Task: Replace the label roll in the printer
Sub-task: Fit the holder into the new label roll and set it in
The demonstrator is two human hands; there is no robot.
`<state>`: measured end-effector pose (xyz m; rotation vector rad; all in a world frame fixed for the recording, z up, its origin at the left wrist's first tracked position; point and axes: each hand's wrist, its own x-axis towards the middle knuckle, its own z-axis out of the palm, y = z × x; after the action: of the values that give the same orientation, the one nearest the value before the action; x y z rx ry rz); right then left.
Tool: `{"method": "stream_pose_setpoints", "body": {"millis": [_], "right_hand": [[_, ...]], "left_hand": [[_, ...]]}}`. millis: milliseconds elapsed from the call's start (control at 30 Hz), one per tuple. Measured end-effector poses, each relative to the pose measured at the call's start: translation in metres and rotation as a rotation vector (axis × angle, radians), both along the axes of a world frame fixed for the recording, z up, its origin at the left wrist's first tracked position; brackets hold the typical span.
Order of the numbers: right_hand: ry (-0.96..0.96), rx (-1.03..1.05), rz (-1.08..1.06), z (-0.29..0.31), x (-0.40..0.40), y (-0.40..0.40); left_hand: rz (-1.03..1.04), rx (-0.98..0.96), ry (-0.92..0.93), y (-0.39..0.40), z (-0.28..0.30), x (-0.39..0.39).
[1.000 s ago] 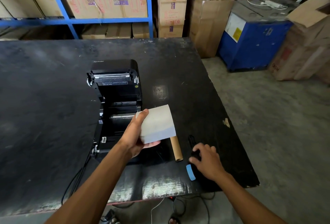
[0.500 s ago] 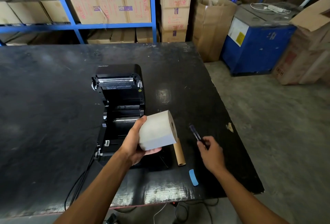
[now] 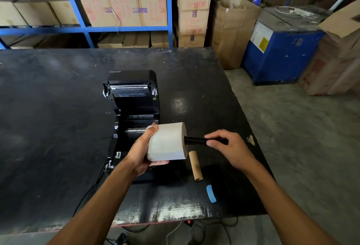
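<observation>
A black label printer (image 3: 136,96) stands on the black table (image 3: 48,118) with its lid open and its roll bay showing. My left hand (image 3: 142,151) grips a white label roll (image 3: 166,141) in the air in front of the printer's near end. My right hand (image 3: 228,147) pinches a black spindle (image 3: 194,140) whose left end sits in the roll's core on the right side. An empty brown cardboard core (image 3: 195,165) lies on the table just below the roll.
A small blue piece (image 3: 211,193) lies near the table's front edge. The printer's cable (image 3: 87,196) runs off the front edge. Blue shelving with cartons (image 3: 124,4) stands behind the table, and a blue machine (image 3: 280,49) and cardboard boxes (image 3: 231,30) stand at the right.
My right hand picked the black spindle off the table, lifted it and brought its end into the roll's core. My left hand turned the roll so its core faces right.
</observation>
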<state>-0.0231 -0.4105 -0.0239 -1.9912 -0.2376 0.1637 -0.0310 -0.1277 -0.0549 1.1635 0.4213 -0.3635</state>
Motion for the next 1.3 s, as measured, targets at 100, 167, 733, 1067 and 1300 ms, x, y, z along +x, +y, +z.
{"method": "stream_pose_setpoints", "body": {"millis": [100,167,733,1067,1300], "right_hand": [[-0.027,-0.091,0.030,0.002,-0.002,0.016],[0.053,0.000,0.080,-0.002,-0.007,0.029],[0.148,0.192,-0.458,-0.054,-0.004,0.013],[0.375,-0.767,-0.353,-0.132,-0.013,-0.043],[0.387,-0.240,-0.372,-0.100,-0.022,-0.031]], "left_hand": [[-0.043,0.039,-0.026,-0.005,0.001,-0.004],[-0.048,0.044,-0.025,-0.011,0.000,-0.006],[0.038,-0.037,0.008,-0.006,-0.014,-0.014],[0.075,-0.094,0.002,-0.005,-0.008,-0.010],[0.088,-0.103,-0.020,-0.010,-0.009,-0.007]]}}
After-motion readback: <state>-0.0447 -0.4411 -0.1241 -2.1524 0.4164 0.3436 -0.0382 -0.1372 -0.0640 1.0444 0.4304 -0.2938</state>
